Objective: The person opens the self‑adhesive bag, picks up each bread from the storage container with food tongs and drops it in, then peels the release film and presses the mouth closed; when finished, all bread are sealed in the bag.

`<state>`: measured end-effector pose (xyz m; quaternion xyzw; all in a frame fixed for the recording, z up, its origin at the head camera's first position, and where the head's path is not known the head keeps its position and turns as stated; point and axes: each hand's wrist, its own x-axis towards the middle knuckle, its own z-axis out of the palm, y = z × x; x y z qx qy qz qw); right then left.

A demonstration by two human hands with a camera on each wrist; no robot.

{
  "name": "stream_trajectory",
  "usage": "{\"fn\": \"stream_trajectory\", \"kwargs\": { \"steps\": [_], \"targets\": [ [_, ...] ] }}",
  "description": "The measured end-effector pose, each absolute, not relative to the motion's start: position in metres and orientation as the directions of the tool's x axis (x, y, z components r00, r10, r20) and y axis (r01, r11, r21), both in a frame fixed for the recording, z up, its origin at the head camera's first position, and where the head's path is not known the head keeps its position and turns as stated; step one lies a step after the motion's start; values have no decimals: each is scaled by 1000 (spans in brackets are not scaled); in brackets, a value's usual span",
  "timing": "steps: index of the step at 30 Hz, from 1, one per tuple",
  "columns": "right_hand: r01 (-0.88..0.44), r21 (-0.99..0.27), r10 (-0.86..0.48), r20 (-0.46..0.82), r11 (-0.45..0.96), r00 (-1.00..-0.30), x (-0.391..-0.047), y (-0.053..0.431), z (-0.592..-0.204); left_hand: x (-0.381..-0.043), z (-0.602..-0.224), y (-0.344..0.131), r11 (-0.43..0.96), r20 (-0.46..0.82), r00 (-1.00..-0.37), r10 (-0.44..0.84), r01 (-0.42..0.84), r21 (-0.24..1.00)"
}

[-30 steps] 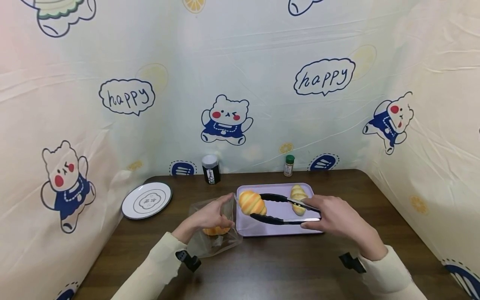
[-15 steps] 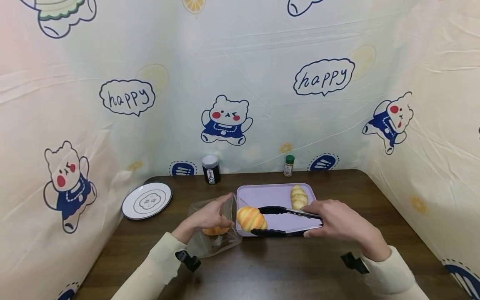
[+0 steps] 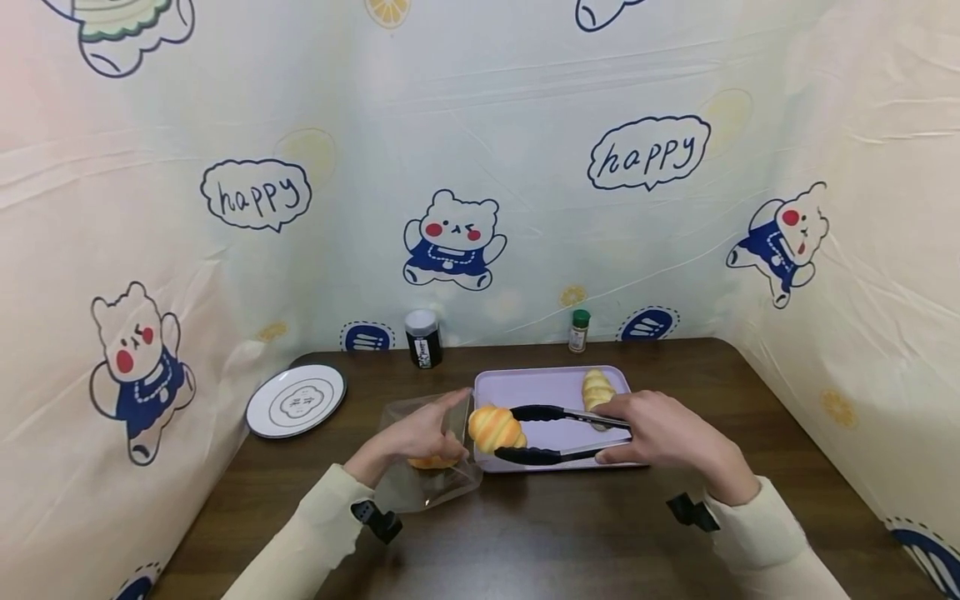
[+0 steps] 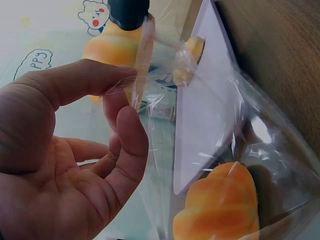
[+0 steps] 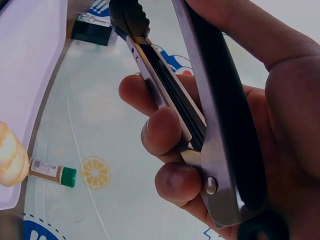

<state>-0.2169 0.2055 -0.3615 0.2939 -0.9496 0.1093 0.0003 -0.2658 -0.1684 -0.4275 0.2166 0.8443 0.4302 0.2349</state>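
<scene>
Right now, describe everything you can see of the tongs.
The tongs have metallic-looking arms, black scalloped tips and a dark panel along the handle; a round rivet shows near the end where the arms meet. The right hand grips them, fingers curled round the arms. They reach toward the person's left, over the lilac tray, tips parted and holding a yellow-orange bread roll between them.

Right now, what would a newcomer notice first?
Probably the golden croissant by the left edge of the lilac tray, gripped in black-tipped tongs that the right hand holds. Beside it, the left hand pinches a clear plastic bag with another croissant inside. Behind, cartoon bears in blue dot the backdrop.
</scene>
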Motion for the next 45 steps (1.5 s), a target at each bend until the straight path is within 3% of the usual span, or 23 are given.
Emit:
{"fn": "stream_trajectory", "kwargs": {
  "steps": [13, 33, 45],
  "targets": [
    [-549, -207, -557, 28, 809, -830, -221, 199, -362, -267, -428, -166, 545, -192, -788, 584, 205, 813],
    [-501, -201, -513, -8, 842, -858, -223, 189, -363, -261, -422, -168, 524, -194, -724, 662, 262, 811],
    [-579, -4, -575, 113, 815, -810, -213, 174, -367, -264, -425, -163, 531, -143, -766, 626, 285, 798]
  ]
}}
